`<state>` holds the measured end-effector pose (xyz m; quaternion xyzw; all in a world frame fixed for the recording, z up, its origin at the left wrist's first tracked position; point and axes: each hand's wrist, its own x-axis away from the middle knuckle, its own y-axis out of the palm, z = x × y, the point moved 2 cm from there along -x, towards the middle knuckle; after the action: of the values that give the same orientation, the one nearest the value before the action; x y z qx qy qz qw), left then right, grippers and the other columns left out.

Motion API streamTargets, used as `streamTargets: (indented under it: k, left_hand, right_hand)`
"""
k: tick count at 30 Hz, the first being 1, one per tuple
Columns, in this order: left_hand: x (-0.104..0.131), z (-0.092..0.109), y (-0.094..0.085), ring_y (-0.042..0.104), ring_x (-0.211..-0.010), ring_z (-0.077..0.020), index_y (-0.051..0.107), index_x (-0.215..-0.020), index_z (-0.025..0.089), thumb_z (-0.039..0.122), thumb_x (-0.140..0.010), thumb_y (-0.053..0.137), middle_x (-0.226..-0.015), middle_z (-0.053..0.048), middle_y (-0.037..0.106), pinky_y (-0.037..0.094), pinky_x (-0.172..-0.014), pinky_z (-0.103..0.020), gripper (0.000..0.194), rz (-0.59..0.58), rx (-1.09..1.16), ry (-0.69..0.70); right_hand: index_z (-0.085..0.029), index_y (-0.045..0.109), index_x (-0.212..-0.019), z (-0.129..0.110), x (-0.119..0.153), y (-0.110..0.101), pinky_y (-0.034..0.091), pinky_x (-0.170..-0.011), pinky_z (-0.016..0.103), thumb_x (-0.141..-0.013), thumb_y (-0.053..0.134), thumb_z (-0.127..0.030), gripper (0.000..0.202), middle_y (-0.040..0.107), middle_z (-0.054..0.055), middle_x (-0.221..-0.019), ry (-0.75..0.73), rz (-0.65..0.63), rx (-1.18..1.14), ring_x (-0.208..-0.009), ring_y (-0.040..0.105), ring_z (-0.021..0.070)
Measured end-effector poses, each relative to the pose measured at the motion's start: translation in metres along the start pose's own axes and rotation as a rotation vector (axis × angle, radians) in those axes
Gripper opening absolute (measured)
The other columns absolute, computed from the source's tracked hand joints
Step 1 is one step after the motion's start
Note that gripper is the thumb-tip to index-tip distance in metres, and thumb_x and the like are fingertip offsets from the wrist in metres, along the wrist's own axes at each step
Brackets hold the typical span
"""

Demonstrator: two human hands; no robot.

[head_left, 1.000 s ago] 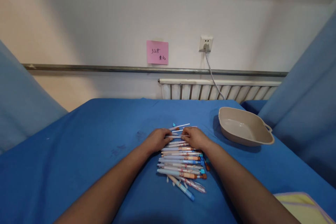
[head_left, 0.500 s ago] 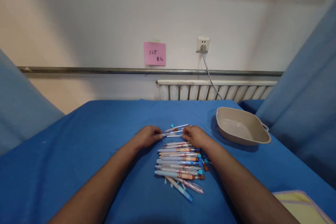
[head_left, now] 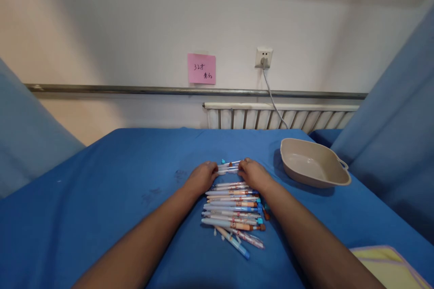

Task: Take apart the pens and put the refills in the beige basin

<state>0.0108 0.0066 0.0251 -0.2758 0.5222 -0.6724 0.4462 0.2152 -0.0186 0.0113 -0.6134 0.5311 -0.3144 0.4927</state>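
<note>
My left hand [head_left: 202,177] is closed on the left ends of a few thin pens [head_left: 228,169] lying crosswise, with white sticks showing among them. Around the right ends of these pens, my right hand [head_left: 253,174] has its fingers closed too. A turquoise and a brown tip show just behind the pens. Nearer to me lies a row of several patterned pens [head_left: 233,209], stacked side by side with blue, turquoise and brown ends on the right. A blue-ended pen [head_left: 237,246] lies slanted at the front of the row. The fingertips are partly hidden.
A beige plastic basin [head_left: 310,162] stands at the right on the blue cloth [head_left: 111,198]. A yellow cloth [head_left: 386,266] lies at the lower right. Behind are a radiator [head_left: 271,115], a rail and a plugged-in cable; blue curtains [head_left: 400,90] hang at both sides.
My left hand has moved right, closer to my right hand, and the gap between them has narrowed. The pens between them now lie closer together and more parallel.
</note>
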Motion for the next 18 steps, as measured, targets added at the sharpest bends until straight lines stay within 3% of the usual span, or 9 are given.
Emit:
streamTargets:
  k: [4, 11, 15, 18]
  left_hand:
    - [-0.001, 0.004, -0.001, 0.055, -0.080, -0.0194, 0.058, -0.088, 0.017, 0.027, -0.082, 0.050, -0.087, -0.007, 0.061, 0.038, -0.071, -0.028, 0.014, 0.022, 0.053, -0.019]
    - [0.012, 0.005, -0.009, 0.056, -0.065, -0.0139, 0.066, -0.084, 0.018, 0.035, -0.071, 0.061, -0.071, 0.001, 0.064, 0.038, -0.058, -0.021, 0.022, -0.231, 0.241, 0.072]
    - [0.012, 0.007, -0.006, 0.054, -0.063, -0.0137, 0.067, -0.083, 0.016, 0.037, -0.070, 0.060, -0.070, 0.001, 0.062, 0.037, -0.055, -0.020, 0.026, -0.295, 0.306, 0.099]
    - [0.012, 0.007, -0.005, 0.055, -0.068, -0.0147, 0.066, -0.086, 0.015, 0.036, -0.070, 0.059, -0.076, 0.000, 0.063, 0.039, -0.060, -0.021, 0.028, -0.282, 0.340, 0.109]
  right_hand:
    - [-0.018, 0.056, -0.105, -0.003, 0.000, 0.000, 0.037, -0.076, 0.027, -0.085, 0.052, -0.025, 0.021, 0.058, 0.010, -0.106, 0.047, 0.046, -0.058, -0.092, 0.055, 0.0187]
    - [-0.020, 0.065, -0.087, -0.001, 0.002, 0.007, 0.036, -0.055, 0.020, -0.069, 0.070, -0.028, 0.020, 0.066, -0.001, -0.075, -0.096, -0.235, -0.294, -0.063, 0.056, 0.0117]
    - [-0.018, 0.066, -0.079, -0.001, 0.002, 0.013, 0.035, -0.055, 0.021, -0.070, 0.068, -0.026, 0.012, 0.065, -0.001, -0.069, -0.123, -0.243, -0.331, -0.062, 0.054, 0.0119]
    - [-0.018, 0.066, -0.082, -0.002, -0.001, 0.016, 0.036, -0.057, 0.021, -0.075, 0.063, -0.027, 0.011, 0.066, 0.000, -0.072, -0.135, -0.209, -0.386, -0.064, 0.055, 0.0120]
